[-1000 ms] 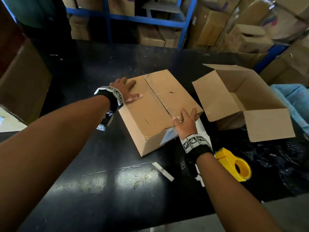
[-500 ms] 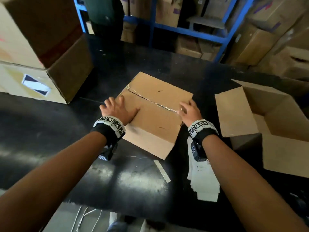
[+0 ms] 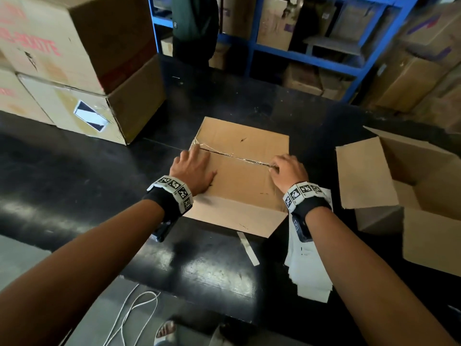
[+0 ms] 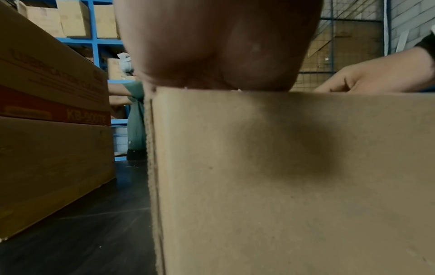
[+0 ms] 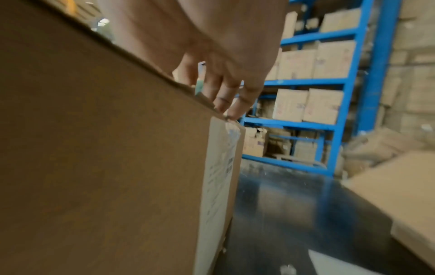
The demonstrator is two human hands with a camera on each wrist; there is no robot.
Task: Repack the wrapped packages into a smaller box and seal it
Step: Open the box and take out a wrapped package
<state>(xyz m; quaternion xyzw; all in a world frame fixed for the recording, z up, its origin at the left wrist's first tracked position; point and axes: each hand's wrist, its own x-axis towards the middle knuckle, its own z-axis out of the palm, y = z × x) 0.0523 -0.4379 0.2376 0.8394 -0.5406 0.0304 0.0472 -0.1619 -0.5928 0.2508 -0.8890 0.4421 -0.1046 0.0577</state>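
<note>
Two cardboard boxes matter on the black table [image 3: 74, 176] in the head view. One is the closed box [image 3: 245, 171], sitting square in front of the person, its two top flaps meeting at a seam [image 3: 234, 157] that runs left to right across the lid, with torn clear tape along it; what it holds is hidden. Right of the closed box, apart from it, stands the open box [image 3: 424, 186] with flaps spread; the part of its inside that shows is bare cardboard. Left of the closed box and further back are two stacked large cartons [image 3: 74, 71]. A white paper stack [image 3: 309, 275] lies just off the closed box's near right corner, and a loose white strip [image 3: 248, 248] lies just in front of it. The left hand [image 3: 193, 171] lies flat on the lid's left part, fingers straight and reaching to the seam's left end. The right hand [image 3: 287, 171] has its fingers curled at the seam's right end, on the torn tape.

From the left wrist view, the palm of the left hand [image 4: 216, 44] presses on the closed box's [image 4: 282, 176] top edge.

From the right wrist view, the right hand's [image 5: 212, 55] fingertips [image 5: 233, 111] bend down onto the top corner of the closed box [image 5: 94, 158], above a white label [image 5: 219, 176] on its side; whether they pinch anything cannot be told.
</note>
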